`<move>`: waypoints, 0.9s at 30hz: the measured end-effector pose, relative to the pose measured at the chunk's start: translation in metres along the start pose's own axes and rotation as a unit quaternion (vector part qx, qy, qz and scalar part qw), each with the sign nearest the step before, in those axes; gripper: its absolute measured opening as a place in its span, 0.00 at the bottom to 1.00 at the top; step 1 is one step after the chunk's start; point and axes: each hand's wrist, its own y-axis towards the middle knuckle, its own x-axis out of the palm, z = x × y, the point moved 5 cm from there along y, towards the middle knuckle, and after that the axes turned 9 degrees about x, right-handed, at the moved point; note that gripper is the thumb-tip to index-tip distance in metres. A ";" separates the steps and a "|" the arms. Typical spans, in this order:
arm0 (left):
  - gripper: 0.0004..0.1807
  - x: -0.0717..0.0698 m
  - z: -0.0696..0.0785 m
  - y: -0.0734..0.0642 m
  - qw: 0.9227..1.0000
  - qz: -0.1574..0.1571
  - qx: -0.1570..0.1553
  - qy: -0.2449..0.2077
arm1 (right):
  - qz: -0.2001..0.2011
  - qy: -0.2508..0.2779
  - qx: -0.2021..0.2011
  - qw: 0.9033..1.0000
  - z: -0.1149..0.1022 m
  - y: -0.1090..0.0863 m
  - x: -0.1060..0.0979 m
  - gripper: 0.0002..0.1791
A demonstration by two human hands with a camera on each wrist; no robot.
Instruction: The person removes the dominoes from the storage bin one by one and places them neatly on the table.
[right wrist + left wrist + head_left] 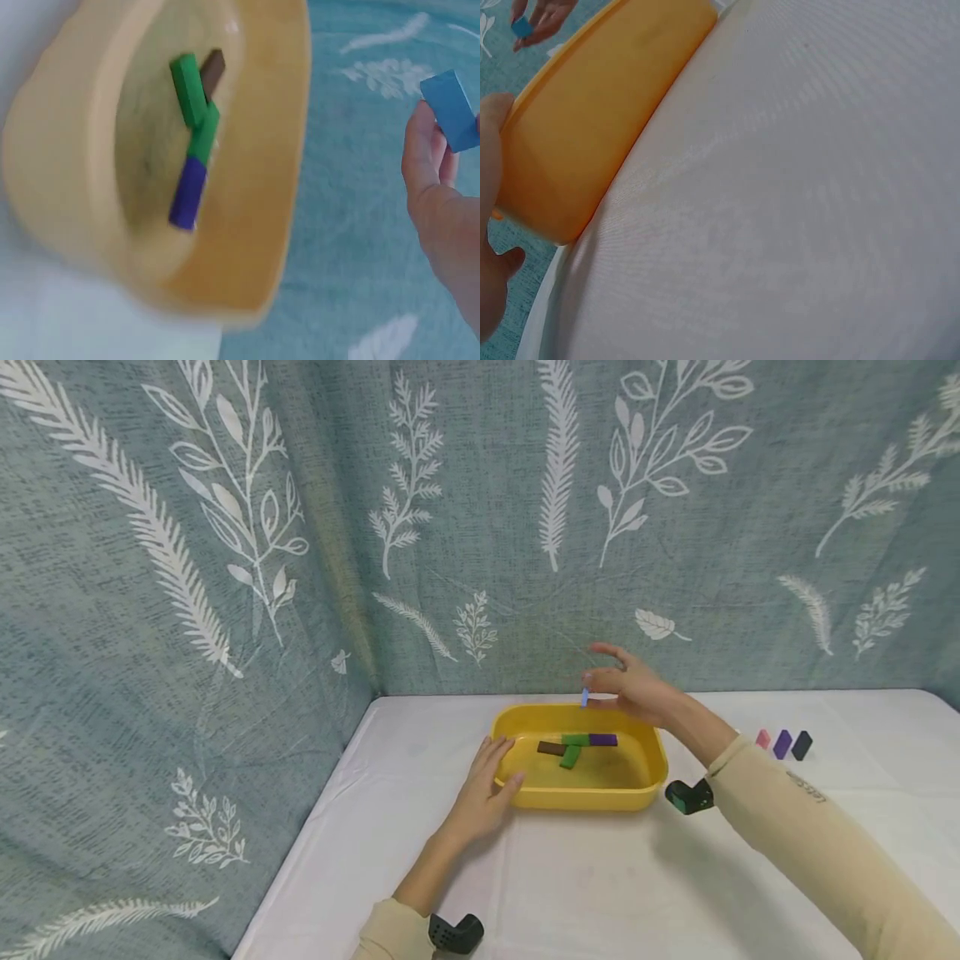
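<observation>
A blue block (450, 111) is pinched between the fingertips of my right hand (633, 687), above the far rim of a yellow tub (585, 798). My left hand (480, 793) rests at the tub's left side, its fingers lying over the rim. Inside the tub lie two green blocks (187, 90), a brown block (551, 748) and a purple block (603, 740). In the left wrist view, only part of my left hand shows beside the tub's outer wall (607, 112).
On the white-covered table (585, 877), to the right of the tub, stand a pink block (762, 739), a purple block (782, 744) and a black block (802, 746). A teal curtain (480, 527) with white leaf prints hangs behind and at the left.
</observation>
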 end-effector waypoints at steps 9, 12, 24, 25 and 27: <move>0.32 0.001 -0.002 0.000 1.000 0.003 -0.002 0.002 | 0.049 -0.015 -0.043 0.998 -0.017 -0.056 -0.064 0.44; 0.32 0.001 -0.003 0.000 1.000 0.004 -0.006 0.000 | 0.060 0.000 -0.059 0.996 -0.018 -0.075 -0.089 0.40; 0.32 -0.001 0.000 0.002 1.000 0.011 -0.004 -0.009 | 0.087 0.011 -0.104 0.991 0.012 -0.126 -0.164 0.37; 0.32 0.000 0.000 0.002 1.000 0.010 -0.003 -0.009 | 0.087 0.013 -0.104 0.991 0.016 -0.128 -0.167 0.37; 0.31 0.001 0.000 0.003 1.000 0.011 0.001 -0.006 | 0.086 0.006 -0.104 0.991 0.025 -0.132 -0.172 0.37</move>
